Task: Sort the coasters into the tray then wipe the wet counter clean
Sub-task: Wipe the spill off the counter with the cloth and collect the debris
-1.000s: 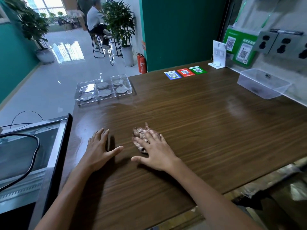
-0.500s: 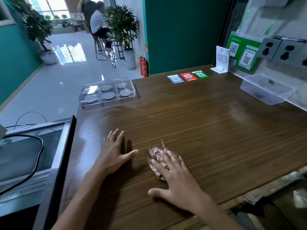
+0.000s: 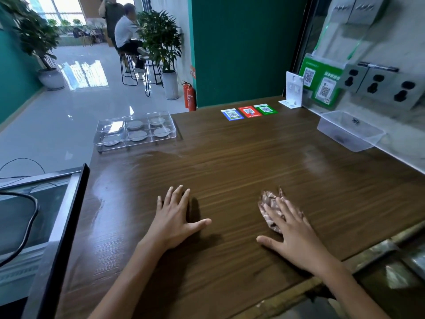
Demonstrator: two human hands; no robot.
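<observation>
A clear compartment tray stands at the counter's far left corner with several round grey coasters lying in its cells. My right hand presses flat, fingers straight, on a crumpled brown patterned cloth near the front of the dark wooden counter. My left hand rests flat on the counter, fingers spread, to the left of the cloth and apart from it. A wet sheen shows on the counter's left side, between my left hand and the tray.
A clear plastic bin sits against the right wall below sockets. Three coloured QR cards lie at the far edge, with a white stand beside them. A black-framed display case with a cable borders the counter's left.
My right hand has slid the cloth to the right across the counter, away from my left hand. The left hand has stayed flat in about the same place.
</observation>
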